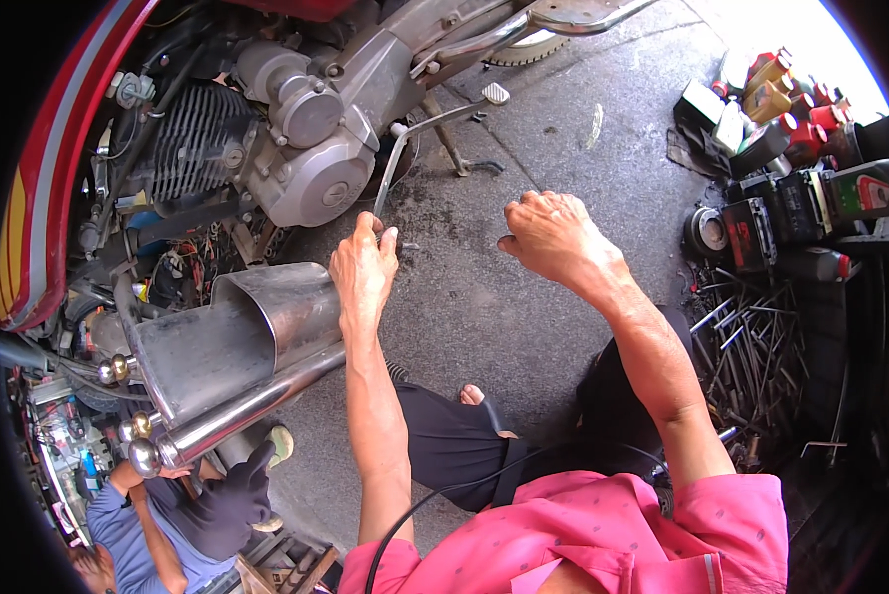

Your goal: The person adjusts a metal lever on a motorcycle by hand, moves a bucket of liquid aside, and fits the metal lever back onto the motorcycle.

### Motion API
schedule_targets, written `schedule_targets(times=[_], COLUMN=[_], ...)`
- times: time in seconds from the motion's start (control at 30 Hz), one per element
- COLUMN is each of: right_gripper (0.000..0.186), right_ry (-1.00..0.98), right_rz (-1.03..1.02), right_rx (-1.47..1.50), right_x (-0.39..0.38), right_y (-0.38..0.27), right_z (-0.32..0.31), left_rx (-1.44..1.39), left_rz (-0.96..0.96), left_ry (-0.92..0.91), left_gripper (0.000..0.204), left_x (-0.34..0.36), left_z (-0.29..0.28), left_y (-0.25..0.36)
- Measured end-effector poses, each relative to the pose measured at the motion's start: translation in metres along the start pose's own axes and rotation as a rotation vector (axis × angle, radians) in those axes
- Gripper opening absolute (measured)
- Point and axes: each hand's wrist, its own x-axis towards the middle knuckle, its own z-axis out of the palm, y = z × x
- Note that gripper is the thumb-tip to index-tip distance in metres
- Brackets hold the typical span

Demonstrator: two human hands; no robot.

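Note:
My left hand (363,272) is closed at the lower end of a bent metal foot pedal lever (395,163), whose ridged pad (495,94) points away to the right. A short, dark, bolt-like tip (411,247) sticks out beside the thumb; whether it belongs to the lever I cannot tell. Just beyond, the motorcycle's grey engine (311,188) shows its round side cover and finned cylinder. My right hand (555,236) hovers over the concrete with its back up and fingers curled in. Whatever it may hold is hidden.
A curved metal guard (217,342) with a chrome tube (256,401) lies left of my left forearm. Bottles (771,89), batteries (751,238) and a pile of tools (746,356) line the right side. Another person (148,525) sits at lower left. A stand leg (449,139) reaches the floor.

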Motion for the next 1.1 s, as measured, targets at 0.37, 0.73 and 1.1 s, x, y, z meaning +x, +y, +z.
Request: schedule_targets(times=[0.37, 0.73, 1.1], right_gripper=[0.033, 0.037, 0.041], right_ry=[0.09, 0.074, 0.036], right_rz=[-0.026, 0.026, 0.205], right_rx=[-0.015, -0.003, -0.022], right_x=[-0.006, -0.003, 0.005], right_y=[0.0, 0.006, 0.036], right_z=[0.001, -0.013, -0.02], left_rx=[0.051, -0.07, -0.011], left_rz=[0.024, -0.124, -0.004], left_ry=[-0.034, -0.003, -0.12], left_gripper=[0.026, 0.04, 0.038], left_x=[-0.003, -0.002, -0.003], left_z=[-0.002, 0.0, -0.008], left_y=[0.003, -0.012, -0.006])
